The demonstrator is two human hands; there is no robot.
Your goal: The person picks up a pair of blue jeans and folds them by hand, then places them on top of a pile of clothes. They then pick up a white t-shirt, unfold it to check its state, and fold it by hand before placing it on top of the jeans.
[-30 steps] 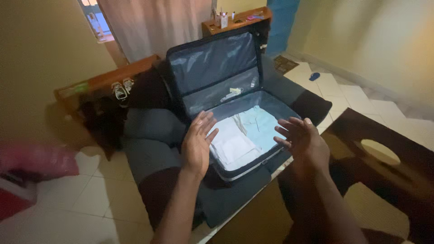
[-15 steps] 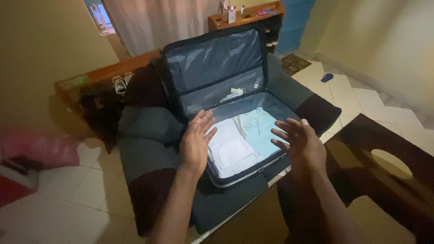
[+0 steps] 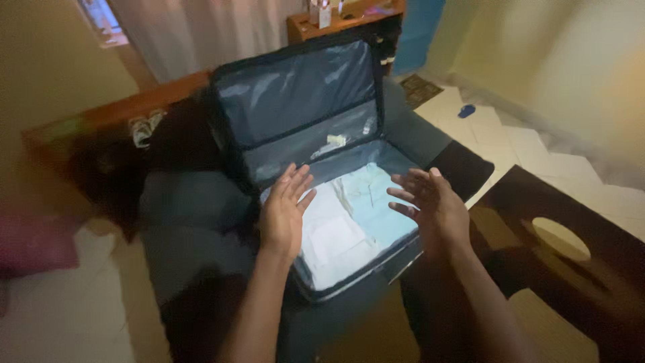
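The open suitcase (image 3: 316, 168) lies on the grey armchair (image 3: 181, 222), its long axis running from lower left to upper right, lid raised away from me. My left hand (image 3: 283, 212) and right hand (image 3: 431, 210) hover over the folded pale clothes (image 3: 349, 215), fingers spread, holding nothing.

Glossy fabric-lined suitcase (image 3: 302, 101), soft cloth clothes (image 3: 349, 215)

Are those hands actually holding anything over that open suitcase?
No. The left hand and right hand are both open with fingers spread above the pale folded clothes in the suitcase, gripping nothing.
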